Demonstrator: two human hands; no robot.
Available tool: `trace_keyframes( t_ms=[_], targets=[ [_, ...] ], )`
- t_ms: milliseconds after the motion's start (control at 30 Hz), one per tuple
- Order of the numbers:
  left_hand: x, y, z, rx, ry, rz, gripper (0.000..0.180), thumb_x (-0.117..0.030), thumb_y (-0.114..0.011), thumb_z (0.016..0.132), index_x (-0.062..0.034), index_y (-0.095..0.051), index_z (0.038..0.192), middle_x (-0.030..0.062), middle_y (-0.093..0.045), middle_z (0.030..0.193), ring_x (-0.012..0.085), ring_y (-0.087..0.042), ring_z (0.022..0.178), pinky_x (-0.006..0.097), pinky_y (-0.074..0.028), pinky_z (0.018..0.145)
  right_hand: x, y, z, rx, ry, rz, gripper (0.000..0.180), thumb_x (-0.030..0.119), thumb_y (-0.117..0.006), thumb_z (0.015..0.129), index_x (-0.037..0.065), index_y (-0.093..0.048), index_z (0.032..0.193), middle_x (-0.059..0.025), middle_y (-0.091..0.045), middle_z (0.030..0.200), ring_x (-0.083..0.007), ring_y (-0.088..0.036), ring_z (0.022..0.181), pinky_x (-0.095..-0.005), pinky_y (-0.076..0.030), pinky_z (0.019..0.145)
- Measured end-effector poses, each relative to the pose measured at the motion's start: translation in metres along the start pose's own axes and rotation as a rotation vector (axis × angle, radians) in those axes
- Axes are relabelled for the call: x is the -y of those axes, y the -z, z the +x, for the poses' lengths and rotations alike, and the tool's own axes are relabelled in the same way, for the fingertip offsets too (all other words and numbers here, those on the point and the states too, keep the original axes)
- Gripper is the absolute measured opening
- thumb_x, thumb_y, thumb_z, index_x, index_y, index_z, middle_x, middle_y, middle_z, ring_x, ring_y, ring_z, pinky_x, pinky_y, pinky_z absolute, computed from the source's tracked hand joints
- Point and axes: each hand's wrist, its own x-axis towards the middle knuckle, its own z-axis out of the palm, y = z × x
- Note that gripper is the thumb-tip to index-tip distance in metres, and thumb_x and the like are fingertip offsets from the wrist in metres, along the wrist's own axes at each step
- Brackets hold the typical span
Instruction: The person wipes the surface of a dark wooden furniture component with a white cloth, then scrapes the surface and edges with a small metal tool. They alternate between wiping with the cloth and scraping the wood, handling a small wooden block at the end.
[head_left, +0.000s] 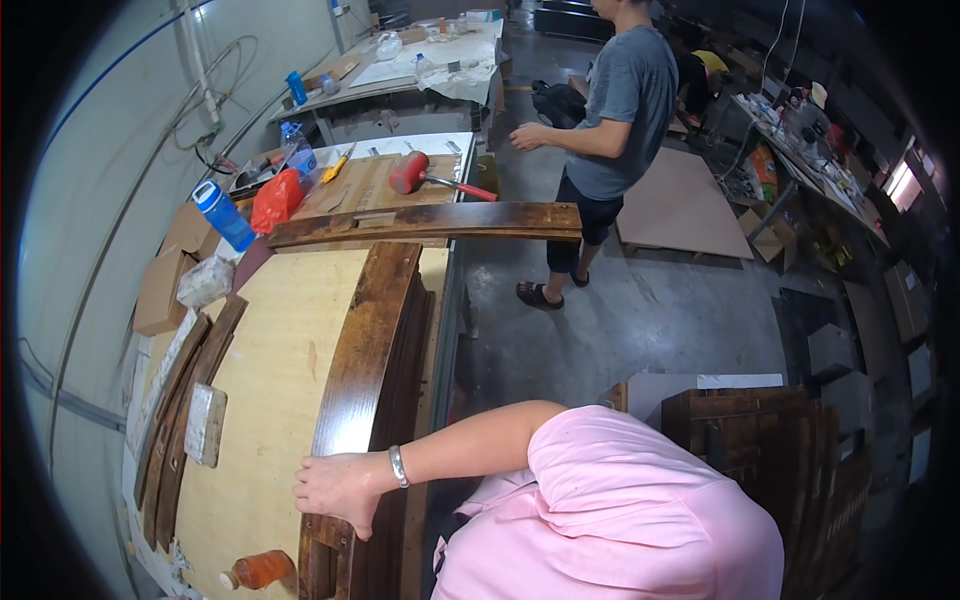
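My right hand (342,490), with a metal bracelet at the wrist, comes in from the right in a pink sleeve. It rests across the top dark brown wooden board (362,340), fingers curled over its left edge and the thumb on its near side. More boards lie stacked underneath. Just nearer than the hand, a slot shows in the wood. A small bottle of orange-brown liquid (262,570) lies left of the stack's near end. Another slotted brown board (480,217) lies crosswise beyond the stack, its right end overhanging the bench. My left hand is out of view.
The pale plywood bench top (270,370) holds brown strips (180,440) and a wrapped block (206,425) at left. Farther off are a red mallet (410,173), a red bag (277,200) and a blue bottle (222,213). A person (625,110) stands beyond the bench.
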Motion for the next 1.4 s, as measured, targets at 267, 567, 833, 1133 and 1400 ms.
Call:
trace_keyframes(
  t_ms=[267,567,833,1133,1400],
  targets=[
    [0.099,-0.013,-0.018,-0.165,0.357,-0.128,0.025,-0.022,-0.063,0.089,-0.0062,-0.08,0.097,0.0179,-0.072,0.084,0.0332,-0.065,0.071,0.043,-0.051,0.068,0.0,0.0,0.0,0.004,0.003,-0.004,0.07,0.044,-0.088,0.051,0.004,-0.062,0.101,-0.0095,-0.061,0.1,-0.0265,-0.056,0.099,-0.0354,-0.039,0.092],
    [0.035,-0.003,0.024,0.411,0.226,-0.198,0.047,-0.029,-0.079,0.086,-0.0027,-0.068,0.123,0.0136,-0.072,0.099,0.0253,-0.066,0.092,0.035,-0.054,0.082,0.005,0.006,0.001,0.044,-0.011,-0.022,0.074,0.052,-0.088,0.053,0.004,-0.065,0.105,-0.01,-0.064,0.105,-0.0264,-0.057,0.106,-0.0373,-0.04,0.096],
    [-0.106,0.014,0.044,-0.152,0.289,-0.547,0.018,-0.015,-0.074,0.09,0.0016,-0.078,0.097,0.0157,-0.075,0.09,0.0267,-0.069,0.079,0.038,-0.056,0.073,0.004,0.012,-0.002,0.068,-0.033,-0.018,0.075,0.05,-0.088,0.053,0.003,-0.065,0.105,-0.0102,-0.064,0.106,-0.0269,-0.057,0.107,-0.0371,-0.04,0.097],
    [-0.092,0.015,0.017,-0.033,-0.165,-0.033,0.032,-0.028,-0.067,0.093,-0.003,-0.074,0.111,0.0182,-0.071,0.112,0.0353,-0.066,0.101,0.045,-0.051,0.089,0.005,0.002,0.001,-0.032,0.029,0.036,0.067,0.043,-0.087,0.049,0.002,-0.065,0.098,-0.0135,-0.064,0.102,-0.0306,-0.059,0.104,-0.0407,-0.044,0.095],
    [-0.031,0.013,-0.005,-0.211,0.559,-0.476,0.025,-0.008,-0.064,0.093,0.0008,-0.069,0.116,0.013,-0.07,0.112,0.0233,-0.064,0.107,0.037,-0.049,0.092,0.01,0.017,0.006,-0.113,0.056,0.09,0.063,0.028,-0.086,0.052,0.003,-0.062,0.104,-0.018,-0.065,0.095,-0.0388,-0.063,0.094,-0.0465,-0.049,0.088]
  ],
)
